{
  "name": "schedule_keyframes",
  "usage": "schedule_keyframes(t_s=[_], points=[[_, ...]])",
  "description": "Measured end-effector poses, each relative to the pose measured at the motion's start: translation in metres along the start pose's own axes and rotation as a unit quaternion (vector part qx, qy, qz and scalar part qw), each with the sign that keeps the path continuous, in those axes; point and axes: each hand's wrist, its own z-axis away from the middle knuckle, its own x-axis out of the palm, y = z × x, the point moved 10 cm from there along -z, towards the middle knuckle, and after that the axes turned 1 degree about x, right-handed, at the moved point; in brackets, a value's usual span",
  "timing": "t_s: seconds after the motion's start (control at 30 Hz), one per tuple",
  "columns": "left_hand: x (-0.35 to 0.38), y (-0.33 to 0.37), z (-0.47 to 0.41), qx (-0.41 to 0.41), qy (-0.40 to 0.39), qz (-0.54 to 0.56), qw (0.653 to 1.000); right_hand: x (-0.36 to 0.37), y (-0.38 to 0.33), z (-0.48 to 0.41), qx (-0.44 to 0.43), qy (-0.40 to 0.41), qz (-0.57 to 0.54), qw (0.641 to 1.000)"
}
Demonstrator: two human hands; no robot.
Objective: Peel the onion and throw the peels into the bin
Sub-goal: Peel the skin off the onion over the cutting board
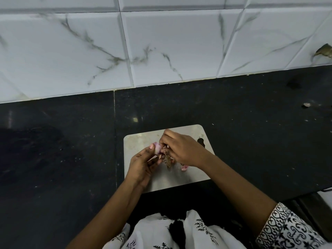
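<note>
Onion (156, 147), small and likely slick, is pinched by the left hand (142, 168); the right hand (181, 150) grips its papery, fragile peel (168, 161).

- Our left hand (142, 166), palm turned up, pinches a small pale-pink onion (156, 147) at its fingertips.
- Our right hand (181, 150), knuckles up, curls its fingers onto that onion.
- Both bare forearms angle inward.

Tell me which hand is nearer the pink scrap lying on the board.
Right. The right hand is just behind the pink scrap, wrist nearly over it; the left hand, holding the onion, sits farther off to its left.
</note>
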Motion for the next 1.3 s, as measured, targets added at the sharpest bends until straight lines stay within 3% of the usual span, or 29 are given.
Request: schedule_keyframes(t_s=[0.13,0.3,0.43,0.53,0.7,0.9,1.13,1.3], points=[[-0.003,0.001,-0.003,-0.008,0.011,0.039,0.999,0.010,0.020,0.008,0.078,0.027,-0.013,0.997],[-0.004,-0.002,-0.003,-0.022,-0.005,0.051,0.998,0.033,0.044,0.020,0.202,-0.017,-0.066,0.977],[-0.002,0.001,-0.001,-0.003,-0.018,0.060,0.998,0.008,0.055,0.027,0.261,0.054,-0.177,0.947],[0.002,0.007,-0.001,0.021,-0.026,0.042,0.999,-0.008,0.053,0.028,0.273,0.087,-0.206,0.936],[0.006,0.017,0.001,0.050,-0.029,0.010,0.998,-0.001,0.050,0.026,0.293,0.039,-0.232,0.927],[0.006,0.018,0.002,0.054,-0.026,-0.006,0.998,-0.021,0.054,0.032,0.303,0.133,-0.226,0.916],[0.000,0.013,0.000,0.043,-0.017,-0.001,0.999,0.007,0.053,0.029,0.295,-0.009,-0.156,0.942],[0.002,0.014,0.000,0.045,-0.025,-0.010,0.999,-0.011,0.051,0.026,0.299,0.067,-0.262,0.915]])
